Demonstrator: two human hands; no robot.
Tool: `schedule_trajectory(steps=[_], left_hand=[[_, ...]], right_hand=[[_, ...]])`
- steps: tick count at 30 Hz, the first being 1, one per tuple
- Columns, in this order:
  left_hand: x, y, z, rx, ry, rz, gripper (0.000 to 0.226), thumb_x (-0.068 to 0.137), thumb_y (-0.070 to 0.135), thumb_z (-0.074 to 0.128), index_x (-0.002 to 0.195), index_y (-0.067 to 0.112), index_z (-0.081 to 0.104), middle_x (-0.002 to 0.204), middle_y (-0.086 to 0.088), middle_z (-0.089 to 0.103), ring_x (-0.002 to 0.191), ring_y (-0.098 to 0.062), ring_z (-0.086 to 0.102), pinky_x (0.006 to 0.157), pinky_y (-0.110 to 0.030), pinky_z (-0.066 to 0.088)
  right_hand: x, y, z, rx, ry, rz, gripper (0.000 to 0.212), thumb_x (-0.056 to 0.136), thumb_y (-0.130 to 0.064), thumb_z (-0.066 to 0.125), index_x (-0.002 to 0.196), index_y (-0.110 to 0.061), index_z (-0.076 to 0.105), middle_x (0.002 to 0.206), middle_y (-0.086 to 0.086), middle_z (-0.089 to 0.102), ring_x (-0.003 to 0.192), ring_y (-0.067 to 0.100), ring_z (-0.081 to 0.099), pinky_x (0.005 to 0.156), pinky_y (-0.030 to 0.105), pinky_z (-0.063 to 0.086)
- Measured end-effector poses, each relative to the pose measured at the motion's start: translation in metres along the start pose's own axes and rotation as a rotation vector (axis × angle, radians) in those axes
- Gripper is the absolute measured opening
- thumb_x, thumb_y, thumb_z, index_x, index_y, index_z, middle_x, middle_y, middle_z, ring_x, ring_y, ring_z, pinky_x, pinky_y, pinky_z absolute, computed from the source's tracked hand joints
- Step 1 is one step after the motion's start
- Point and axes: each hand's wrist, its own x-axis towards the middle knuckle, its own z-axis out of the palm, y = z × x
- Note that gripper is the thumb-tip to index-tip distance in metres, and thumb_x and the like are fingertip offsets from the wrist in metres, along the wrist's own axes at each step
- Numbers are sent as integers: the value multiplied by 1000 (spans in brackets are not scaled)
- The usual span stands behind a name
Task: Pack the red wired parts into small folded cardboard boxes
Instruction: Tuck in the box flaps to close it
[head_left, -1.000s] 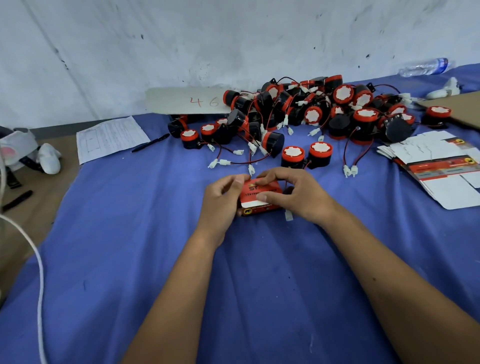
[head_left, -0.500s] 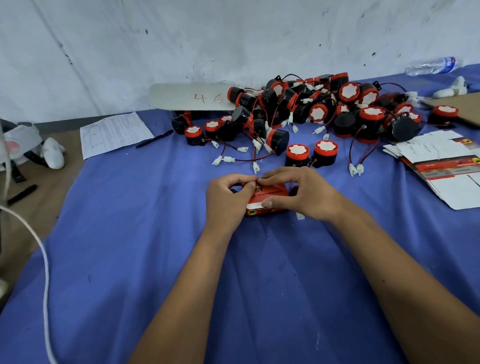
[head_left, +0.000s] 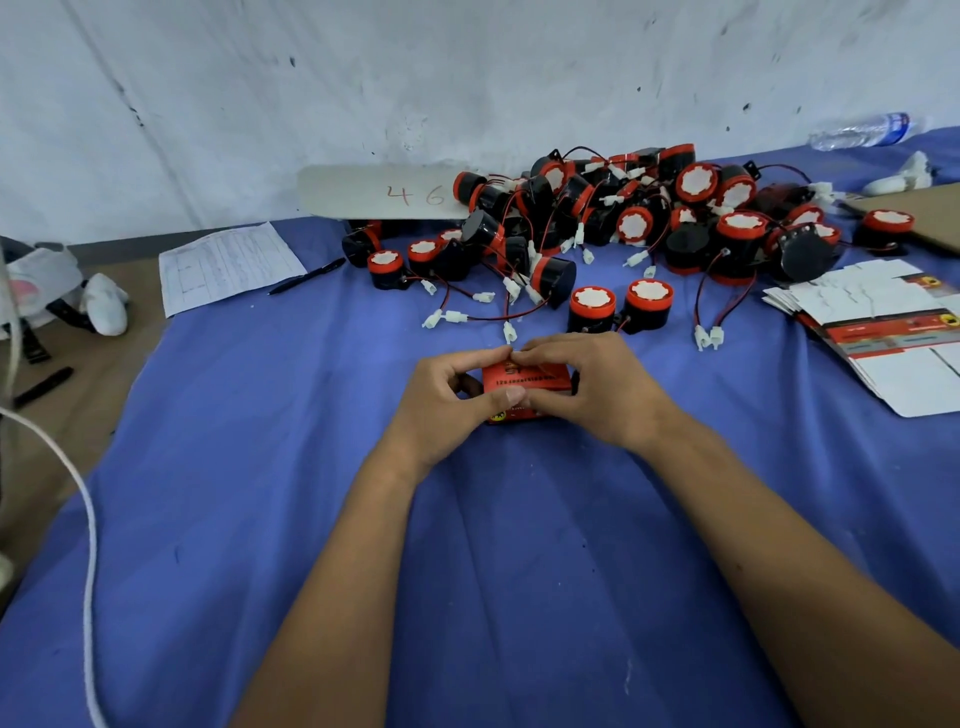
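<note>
Both hands grip one small red cardboard box (head_left: 524, 382) on the blue-covered counter (head_left: 260, 467): left hand (head_left: 447, 400) curled round its left end, right hand (head_left: 592, 387) over the right. Judged best: press flaps squarely, tucking any wire inside. Loose red wired parts (head_left: 592, 304) lie just beyond the fingertips.

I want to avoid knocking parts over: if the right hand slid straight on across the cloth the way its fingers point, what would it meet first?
The right hand points leftward across the red box, so it would first meet the left hand, whose fingertips it already touches. The parts pile lies behind, out of that line.
</note>
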Motion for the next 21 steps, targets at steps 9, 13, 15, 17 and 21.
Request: schedule_trajectory(steps=[9, 13, 15, 17, 21], left_hand=[[-2, 0, -4, 67, -64, 13, 60, 72, 29, 94, 128, 26, 71, 113, 5, 75, 89, -13, 71, 86, -30, 60], [-2, -1, -5, 153, -99, 27, 84, 64, 18, 98, 139, 26, 62, 121, 6, 70, 95, -29, 70, 92, -43, 61], [-1, -1, -3, 188, -82, 42, 87, 66, 10, 97, 143, 27, 58, 123, 7, 68, 93, -26, 69, 92, -43, 60], [-1, 0, -1, 247, -51, 58, 91, 67, 8, 96, 146, 24, 55, 126, 7, 66, 96, -16, 69, 94, -40, 60], [-2, 2, 2, 261, -30, 78, 95, 68, 5, 94, 149, 26, 50, 124, 6, 63, 91, 0, 66, 91, -29, 60]], right_hand=[[0, 2, -4, 25, -41, 23, 52, 78, -43, 85, 120, -15, 73, 119, -4, 70, 112, 8, 64, 99, 25, 50], [0, 3, -3, 42, -30, 34, 52, 78, -43, 83, 121, -16, 73, 120, -4, 72, 111, 6, 64, 98, 22, 50], [2, 4, -2, 39, -19, 45, 47, 82, -41, 80, 122, -18, 73, 118, -5, 73, 108, 4, 64, 95, 23, 52], [3, 5, -1, 38, -4, 73, 40, 88, -42, 74, 122, -21, 73, 115, -6, 74, 104, 4, 66, 90, 28, 54], [5, 3, 2, 19, 42, 121, 35, 95, -44, 65, 121, -22, 73, 113, -8, 74, 103, 9, 66, 87, 39, 55]])
